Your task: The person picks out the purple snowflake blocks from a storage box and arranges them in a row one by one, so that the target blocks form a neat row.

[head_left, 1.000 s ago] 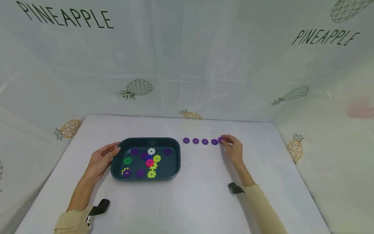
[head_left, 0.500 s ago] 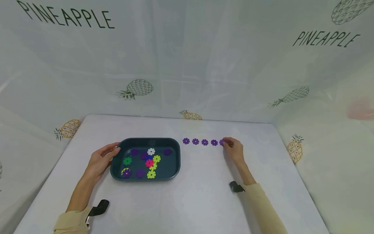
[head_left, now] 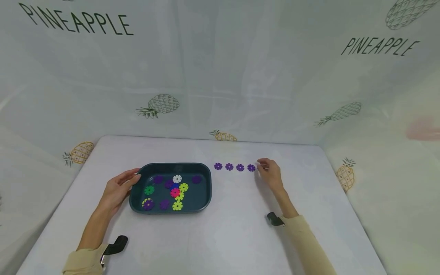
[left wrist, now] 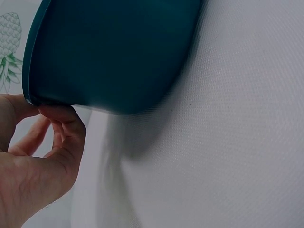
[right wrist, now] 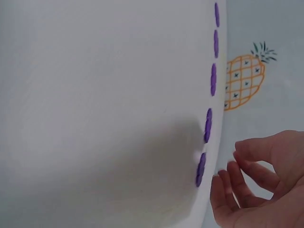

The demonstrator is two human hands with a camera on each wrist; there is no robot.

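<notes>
My left hand [head_left: 115, 192] grips the left end of a dark teal tray [head_left: 199, 198], its thumb over the rim. In the left wrist view, thumb and finger pinch the tray's edge [left wrist: 118, 57]. Several notched flower-shaped discs lie in the tray, among them a white disc [head_left: 177, 178], a green disc [head_left: 149, 190] and a pink disc [head_left: 175, 192]. To the right, purple discs [head_left: 240, 167] form a row on the table. My right hand [head_left: 270, 175] is beside the row's right end, fingers loosely bent and holding nothing. It hides the last purple disc [right wrist: 201, 170] in the head view.
The table [head_left: 220, 236] has a white cover, and its far edge runs just beyond the row. A pineapple-print curtain [head_left: 220, 68] hangs behind and at the sides. Black straps with small cameras [head_left: 117, 245] sit on both wrists.
My right hand has let go of the last purple disc in the row, fingers parting from it, and has shifted slightly. The left hand and tray have stayed in place.
</notes>
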